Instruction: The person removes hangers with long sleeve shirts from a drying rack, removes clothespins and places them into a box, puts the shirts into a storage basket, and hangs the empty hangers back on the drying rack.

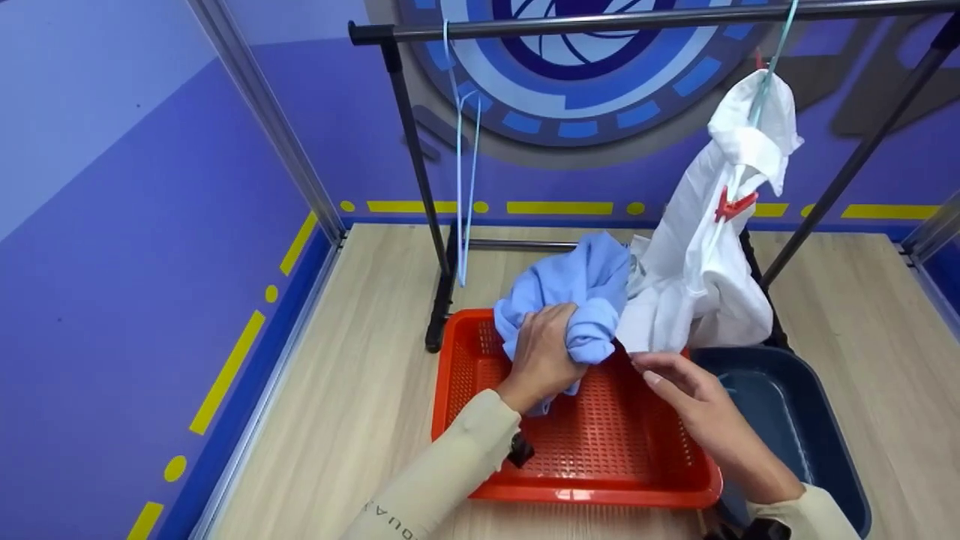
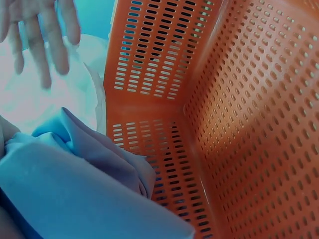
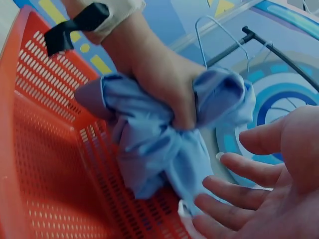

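A bunched light-blue garment [image 1: 562, 281] is gripped by my left hand [image 1: 544, 349] over the red perforated basket [image 1: 577, 495]. Its folds bulge out on both sides of the fist, and its full shape cannot be told. My right hand [image 1: 697, 401] holds nothing; its fingers are spread loosely beside the blue cloth, over the basket's right side, as the right wrist view also shows. Just beyond those fingertips hangs a white garment [image 1: 675, 247] on a light-green hanger [image 1: 780, 60], with a red clothespin [image 1: 735, 205] clipped to it.
A black clothes rack [image 1: 600, 24] stands behind the basket. On its left end hangs a bare light-blue hanger [image 1: 461, 187]. A dark blue-grey tub [image 1: 832, 435] sits right of the basket, partly under it. A purple wall [image 1: 150, 262] bounds the left side.
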Demonstrator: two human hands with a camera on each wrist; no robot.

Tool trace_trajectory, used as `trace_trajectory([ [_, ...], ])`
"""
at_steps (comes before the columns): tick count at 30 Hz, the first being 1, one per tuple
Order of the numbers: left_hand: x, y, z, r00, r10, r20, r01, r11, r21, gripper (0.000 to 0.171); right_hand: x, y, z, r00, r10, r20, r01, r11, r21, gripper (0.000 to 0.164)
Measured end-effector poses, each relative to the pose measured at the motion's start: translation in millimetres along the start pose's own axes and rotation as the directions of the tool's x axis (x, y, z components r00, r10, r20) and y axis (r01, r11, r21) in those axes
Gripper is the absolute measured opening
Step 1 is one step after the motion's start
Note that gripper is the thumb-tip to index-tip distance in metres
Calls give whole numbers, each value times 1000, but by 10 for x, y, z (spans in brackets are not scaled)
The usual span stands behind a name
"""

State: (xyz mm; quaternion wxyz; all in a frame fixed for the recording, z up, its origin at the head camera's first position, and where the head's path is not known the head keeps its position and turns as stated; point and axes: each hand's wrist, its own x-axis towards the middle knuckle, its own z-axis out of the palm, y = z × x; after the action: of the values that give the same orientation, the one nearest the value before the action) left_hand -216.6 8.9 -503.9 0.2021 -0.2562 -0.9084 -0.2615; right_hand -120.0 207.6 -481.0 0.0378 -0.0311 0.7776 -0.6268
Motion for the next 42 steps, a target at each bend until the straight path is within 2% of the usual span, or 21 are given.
trace_trajectory([
  [4, 8, -12, -20, 1000, -2, -4, 2, 1000, -15, 31, -30, 100, -95, 999, 35, -27, -36, 999, -17, 29],
  [7, 16, -17, -41, 1000, -9, -11, 9, 999, -32, 31, -36, 198, -168, 993, 64, -99, -70, 996, -58, 28],
  [12, 18, -27, -61, 1000, -25, -18, 24, 998, -53, 32, -29, 375, -277, 969, 69, -238, -118, 973, -199, 33],
  [15, 21, -30, -64, 999, -25, -28, 23, 998, -64, 33, -36, 455, -321, 968, 80, -237, -147, 948, -284, 38],
  [18, 27, -32, -72, 999, -35, -33, 32, 997, -74, 37, -48, 521, -318, 978, 86, -192, -149, 927, -343, 44],
  [24, 47, -27, -109, 998, -60, -12, 58, 993, -106, 37, -46, 671, -176, 981, -23, -195, -59, 913, -403, 54],
  [26, 48, -26, -123, 998, -69, -9, 67, 991, -117, 36, -41, 705, -131, 978, -43, -203, -46, 910, -412, 59],
  [30, 41, -36, -163, 997, -80, -14, 78, 988, -134, 34, -29, 720, -98, 981, -8, -194, -72, 911, -406, 66],
  [38, 99, -3, -355, 997, -68, -34, 64, 992, -107, 33, -16, 733, -102, 971, -14, -239, -85, 914, -398, 69],
  [42, 112, 10, -471, 996, -52, -66, 44, 993, -110, 32, -14, 730, -109, 969, -9, -248, -92, 915, -392, 68],
])
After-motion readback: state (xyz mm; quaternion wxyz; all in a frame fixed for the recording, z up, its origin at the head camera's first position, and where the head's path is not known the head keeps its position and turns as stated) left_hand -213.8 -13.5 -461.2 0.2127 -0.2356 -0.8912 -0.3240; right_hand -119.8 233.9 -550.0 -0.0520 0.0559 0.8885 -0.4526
